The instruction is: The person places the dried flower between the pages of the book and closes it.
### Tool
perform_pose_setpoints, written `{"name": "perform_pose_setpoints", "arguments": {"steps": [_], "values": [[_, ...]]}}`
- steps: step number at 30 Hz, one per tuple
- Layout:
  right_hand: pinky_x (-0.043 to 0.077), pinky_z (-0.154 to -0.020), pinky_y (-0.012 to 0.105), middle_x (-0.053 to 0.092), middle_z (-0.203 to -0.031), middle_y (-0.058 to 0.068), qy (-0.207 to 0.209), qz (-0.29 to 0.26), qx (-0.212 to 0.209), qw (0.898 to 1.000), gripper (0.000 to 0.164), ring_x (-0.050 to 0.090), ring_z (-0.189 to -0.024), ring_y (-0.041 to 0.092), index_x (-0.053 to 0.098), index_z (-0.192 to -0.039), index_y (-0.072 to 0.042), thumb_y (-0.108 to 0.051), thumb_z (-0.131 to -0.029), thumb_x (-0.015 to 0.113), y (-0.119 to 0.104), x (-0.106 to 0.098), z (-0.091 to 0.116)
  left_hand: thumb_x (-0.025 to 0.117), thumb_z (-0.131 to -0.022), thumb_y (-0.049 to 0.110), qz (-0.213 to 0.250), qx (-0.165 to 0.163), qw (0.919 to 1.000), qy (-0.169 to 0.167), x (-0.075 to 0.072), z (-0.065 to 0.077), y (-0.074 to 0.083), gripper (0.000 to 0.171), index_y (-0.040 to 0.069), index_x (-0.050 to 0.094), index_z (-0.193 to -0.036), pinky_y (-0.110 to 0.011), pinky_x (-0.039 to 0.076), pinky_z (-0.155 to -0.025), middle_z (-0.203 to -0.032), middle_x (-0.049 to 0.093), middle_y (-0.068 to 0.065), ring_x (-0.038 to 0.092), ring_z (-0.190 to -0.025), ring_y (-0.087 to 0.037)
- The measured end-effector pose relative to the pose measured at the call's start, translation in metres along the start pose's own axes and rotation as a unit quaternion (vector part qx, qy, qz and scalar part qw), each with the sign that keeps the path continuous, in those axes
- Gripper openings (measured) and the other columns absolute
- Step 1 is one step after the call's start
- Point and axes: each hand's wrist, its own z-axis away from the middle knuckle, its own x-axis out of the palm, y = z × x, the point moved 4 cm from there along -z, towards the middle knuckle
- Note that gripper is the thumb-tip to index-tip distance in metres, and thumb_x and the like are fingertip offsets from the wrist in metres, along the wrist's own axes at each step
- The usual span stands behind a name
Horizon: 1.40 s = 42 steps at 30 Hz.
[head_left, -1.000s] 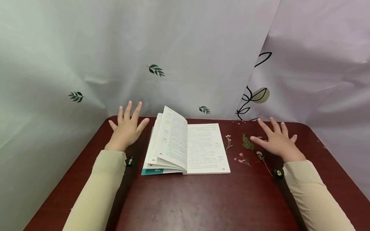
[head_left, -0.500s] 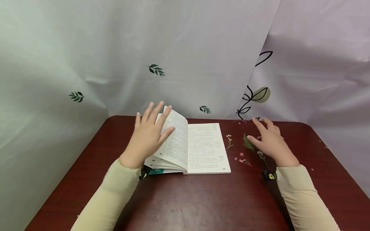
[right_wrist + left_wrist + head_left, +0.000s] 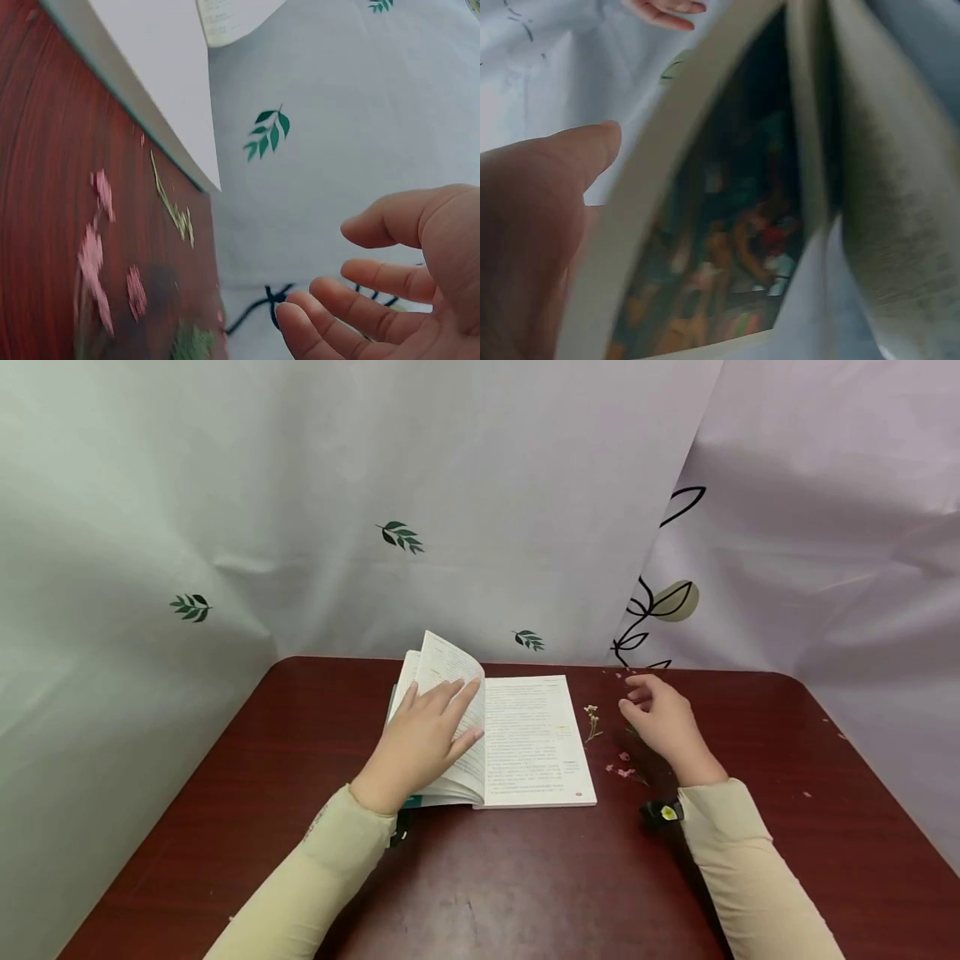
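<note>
An open book (image 3: 528, 743) lies at the middle of the table, its left pages fanned upward. My left hand (image 3: 423, 735) is over these raised pages, fingers fairly straight and the thumb apart. In the left wrist view, a page with a dark colour picture (image 3: 720, 255) stands beside the thumb. Right of the book, my right hand (image 3: 667, 718) hovers with loosely bent fingers and nothing between them. Beneath it, a green fern leaf (image 3: 193, 341) is mostly hidden in the head view. Pink dried flowers (image 3: 622, 771) and a small white-flowered sprig (image 3: 592, 722) lie between the book and that hand.
The dark red table (image 3: 525, 885) ends at a pale fabric backdrop (image 3: 480, 502) printed with leaves. Small pink bits (image 3: 618, 675) lie near the table's far edge. A dark strap with a yellow mark (image 3: 663, 812) sits at the right wrist.
My left hand has moved right from beside the book onto its raised left pages. The right hand has shifted left toward the book, its spread fingers now loosely bent.
</note>
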Motion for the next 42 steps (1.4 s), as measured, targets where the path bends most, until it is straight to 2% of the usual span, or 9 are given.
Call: {"name": "perform_pose_setpoints", "arguments": {"steps": [7, 14, 18, 21, 24, 35, 42], "values": [[0.052, -0.089, 0.053, 0.065, -0.115, 0.025, -0.016, -0.028, 0.041, 0.999, 0.035, 0.061, -0.108, 0.041, 0.060, -0.130, 0.004, -0.015, -0.101, 0.060, 0.005, 0.015, -0.010, 0.063, -0.100, 0.043, -0.011, -0.019, 0.9990, -0.038, 0.023, 0.008, -0.005, 0.063, 0.013, 0.046, -0.153, -0.067, 0.030, -0.112, -0.143, 0.057, -0.017, 0.054, -0.132, -0.036], [0.051, -0.080, 0.045, 0.067, -0.111, 0.024, -0.029, -0.010, 0.059, 0.998, 0.033, 0.064, -0.093, 0.035, 0.064, -0.123, 0.005, -0.017, -0.099, 0.062, 0.007, 0.028, -0.015, 0.061, -0.101, 0.045, -0.004, -0.037, 0.9960, -0.081, 0.040, 0.014, -0.007, 0.063, 0.011, 0.048, -0.152, -0.069, 0.031, -0.110, -0.148, 0.053, -0.017, 0.048, -0.137, -0.038], [0.051, -0.081, 0.046, 0.068, -0.110, 0.025, -0.034, 0.004, 0.066, 0.997, 0.032, 0.064, -0.093, 0.035, 0.066, -0.120, 0.006, -0.017, -0.098, 0.063, 0.006, 0.035, -0.018, 0.058, -0.102, 0.045, 0.020, -0.050, 0.9903, -0.128, 0.046, 0.017, -0.008, 0.062, 0.011, 0.047, -0.152, -0.069, 0.028, -0.111, -0.154, 0.046, -0.016, 0.039, -0.144, -0.039], [0.052, -0.077, 0.045, 0.068, -0.107, 0.024, -0.037, 0.014, 0.076, 0.996, 0.031, 0.064, -0.088, 0.034, 0.066, -0.118, 0.007, -0.016, -0.097, 0.065, 0.006, 0.039, -0.019, 0.055, -0.104, 0.045, 0.049, -0.057, 0.9837, -0.163, 0.050, 0.020, -0.009, 0.062, 0.010, 0.044, -0.154, -0.069, 0.025, -0.113, -0.160, 0.038, -0.016, 0.030, -0.149, -0.039], [0.053, -0.071, 0.042, 0.067, -0.105, 0.024, -0.042, 0.018, 0.085, 0.995, 0.032, 0.063, -0.082, 0.030, 0.066, -0.117, 0.008, -0.016, -0.096, 0.066, 0.007, 0.044, -0.020, 0.053, -0.105, 0.044, 0.069, -0.064, 0.9784, -0.184, 0.052, 0.021, -0.009, 0.064, 0.007, 0.040, -0.156, -0.067, 0.022, -0.115, -0.163, 0.032, -0.015, 0.024, -0.151, -0.038], [0.053, -0.070, 0.041, 0.067, -0.106, 0.024, -0.054, 0.042, 0.113, 0.991, 0.029, 0.062, -0.085, 0.031, 0.068, -0.110, 0.009, -0.015, -0.094, 0.070, 0.008, 0.051, -0.023, 0.050, -0.105, 0.047, 0.096, -0.092, 0.9639, -0.231, 0.064, 0.024, -0.009, 0.077, 0.000, 0.024, -0.160, -0.062, 0.020, -0.119, -0.168, 0.018, -0.015, 0.015, -0.154, -0.034], [0.051, -0.070, 0.041, 0.066, -0.107, 0.024, -0.055, 0.047, 0.129, 0.989, 0.023, 0.060, -0.084, 0.031, 0.068, -0.103, 0.007, -0.013, -0.092, 0.073, 0.007, 0.054, -0.024, 0.051, -0.104, 0.049, 0.111, -0.093, 0.9565, -0.253, 0.070, 0.027, -0.012, 0.081, -0.001, 0.022, -0.160, -0.063, 0.024, -0.117, -0.168, 0.015, -0.017, 0.014, -0.154, -0.035]]}}
